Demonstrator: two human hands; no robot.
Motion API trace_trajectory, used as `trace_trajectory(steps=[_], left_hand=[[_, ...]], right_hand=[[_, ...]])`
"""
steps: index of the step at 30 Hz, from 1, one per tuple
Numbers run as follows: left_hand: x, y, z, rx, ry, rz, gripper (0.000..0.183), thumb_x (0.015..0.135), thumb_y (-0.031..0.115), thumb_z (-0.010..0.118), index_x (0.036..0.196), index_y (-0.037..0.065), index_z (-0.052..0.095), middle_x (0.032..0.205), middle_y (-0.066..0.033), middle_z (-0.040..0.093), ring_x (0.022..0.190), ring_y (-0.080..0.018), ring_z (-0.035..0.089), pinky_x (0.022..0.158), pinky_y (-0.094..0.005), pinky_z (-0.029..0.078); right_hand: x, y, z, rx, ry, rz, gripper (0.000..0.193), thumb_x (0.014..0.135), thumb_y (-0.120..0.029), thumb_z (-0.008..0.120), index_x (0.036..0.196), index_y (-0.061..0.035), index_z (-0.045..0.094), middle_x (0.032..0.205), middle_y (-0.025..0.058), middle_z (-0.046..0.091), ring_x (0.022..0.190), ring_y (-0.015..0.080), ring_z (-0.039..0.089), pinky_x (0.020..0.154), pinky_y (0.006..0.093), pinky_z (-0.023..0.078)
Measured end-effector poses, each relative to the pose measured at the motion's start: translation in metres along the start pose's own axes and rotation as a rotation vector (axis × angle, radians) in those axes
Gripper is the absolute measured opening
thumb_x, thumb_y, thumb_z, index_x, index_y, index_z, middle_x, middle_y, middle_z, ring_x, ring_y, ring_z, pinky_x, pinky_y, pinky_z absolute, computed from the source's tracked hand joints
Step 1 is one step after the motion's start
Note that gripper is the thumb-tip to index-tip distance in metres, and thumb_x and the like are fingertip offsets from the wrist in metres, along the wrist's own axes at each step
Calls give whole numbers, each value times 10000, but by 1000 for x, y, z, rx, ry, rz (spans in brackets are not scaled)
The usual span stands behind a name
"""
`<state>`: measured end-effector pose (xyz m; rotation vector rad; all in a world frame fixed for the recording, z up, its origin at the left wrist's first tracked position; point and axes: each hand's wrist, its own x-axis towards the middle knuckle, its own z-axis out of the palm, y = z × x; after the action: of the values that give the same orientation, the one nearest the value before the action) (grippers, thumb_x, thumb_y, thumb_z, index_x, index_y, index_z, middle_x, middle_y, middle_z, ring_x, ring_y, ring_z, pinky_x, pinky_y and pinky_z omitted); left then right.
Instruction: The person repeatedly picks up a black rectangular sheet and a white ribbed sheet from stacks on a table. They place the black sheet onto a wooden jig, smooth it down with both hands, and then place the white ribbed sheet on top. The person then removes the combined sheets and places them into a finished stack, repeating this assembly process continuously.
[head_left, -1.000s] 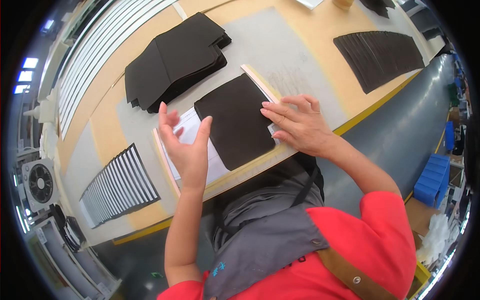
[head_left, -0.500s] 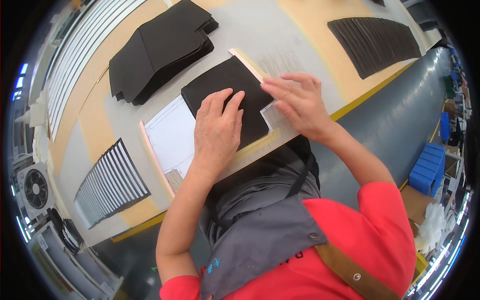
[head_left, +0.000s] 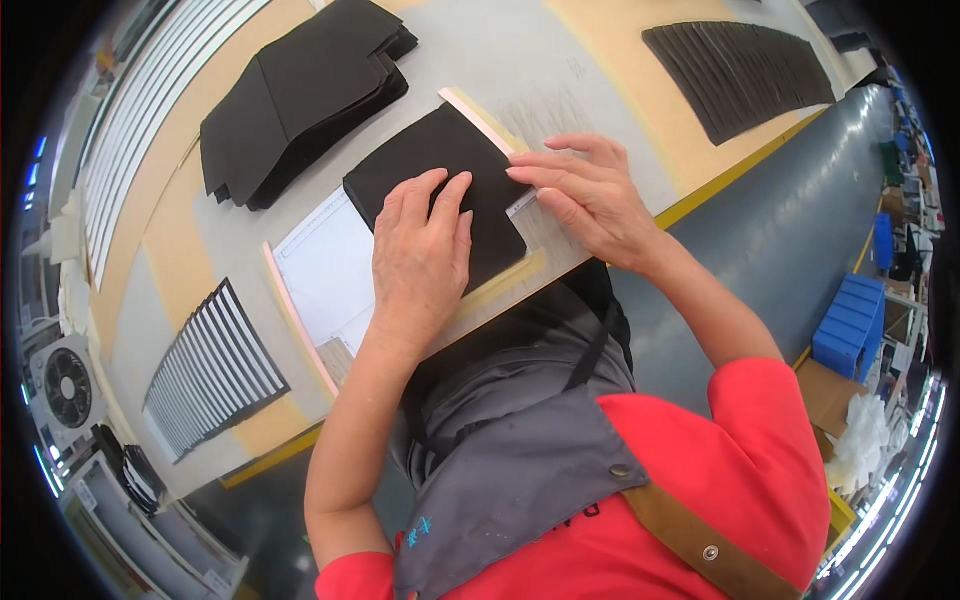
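A folded black fabric-like piece (head_left: 430, 150) lies on a white paper pattern (head_left: 322, 262) with printed lines. My left hand (head_left: 415, 250) rests on top of it, fingers stretched out and slightly apart. At its right edge, my right hand (head_left: 590, 195) has its fingertips by the corner, the fingers apart and the thumb below. Whether those fingertips pinch the edge is hard to see, but nothing shows between them. One pale pink strip (head_left: 475, 118) borders the black piece along its upper right side. Another pink strip (head_left: 297, 318) runs along the pattern's left side.
A thick stack of black cut panels (head_left: 310, 90) lies beyond the pattern. Overlapping black-and-white strips (head_left: 215, 370) are fanned out at left, dark ones (head_left: 740, 75) at far right. Long white strips (head_left: 150, 120) lie at far left. A fan (head_left: 68, 388) and blue crate (head_left: 848, 325) stand off the table.
The whole view has shifted slightly. My right hand's fingers have drawn a little closer to the black piece's right edge. My left hand stays on the piece.
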<state>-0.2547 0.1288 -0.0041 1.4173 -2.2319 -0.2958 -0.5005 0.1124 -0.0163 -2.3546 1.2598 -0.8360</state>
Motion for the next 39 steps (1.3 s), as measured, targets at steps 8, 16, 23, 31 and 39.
trace_trajectory(steps=[8, 16, 23, 31, 39], left_hand=[[0, -1, -1, 1, -12, 3, 357, 962, 81, 664, 1319, 61, 665, 1318, -131, 608, 1213, -347, 573, 1047, -444, 473], [-3, 1, 2, 10, 10, -1, 367, 955, 76, 663, 1322, 66, 664, 1321, -129, 607, 1215, -345, 572, 1050, -442, 471], [-2, 5, 2, 34, -5, -6, 379, 958, 78, 659, 1337, 77, 661, 1328, -122, 600, 1230, -341, 561, 1063, -441, 461], [-2, 5, 3, 52, -12, -12, 381, 966, 82, 652, 1346, 82, 659, 1341, -124, 593, 1240, -340, 554, 1073, -441, 456], [-2, 4, 3, 49, -11, -3, 381, 960, 85, 663, 1341, 81, 662, 1340, -126, 593, 1241, -342, 555, 1064, -446, 463]], right_hand=[[-2, -3, 6, -170, -3, -117, 248, 1005, -286, 668, 1181, -157, 788, 1277, -60, 738, 1308, 210, 544, 1205, 458, 217], [-3, -7, 6, -231, -11, -120, 258, 1013, -257, 651, 1211, -164, 788, 1303, -57, 731, 1311, 213, 542, 1234, 466, 195], [-5, 2, 0, -32, 92, 20, 244, 1034, -231, 620, 1180, -139, 792, 1260, -32, 751, 1290, 218, 565, 1195, 469, 247], [-3, 6, -2, 7, 63, 18, 269, 1049, -237, 596, 1221, -147, 781, 1299, -19, 739, 1281, 232, 563, 1188, 460, 247], [-3, -6, 5, -244, -10, -175, 282, 1011, -249, 633, 1230, -155, 784, 1324, -52, 725, 1293, 221, 563, 1237, 491, 190]])
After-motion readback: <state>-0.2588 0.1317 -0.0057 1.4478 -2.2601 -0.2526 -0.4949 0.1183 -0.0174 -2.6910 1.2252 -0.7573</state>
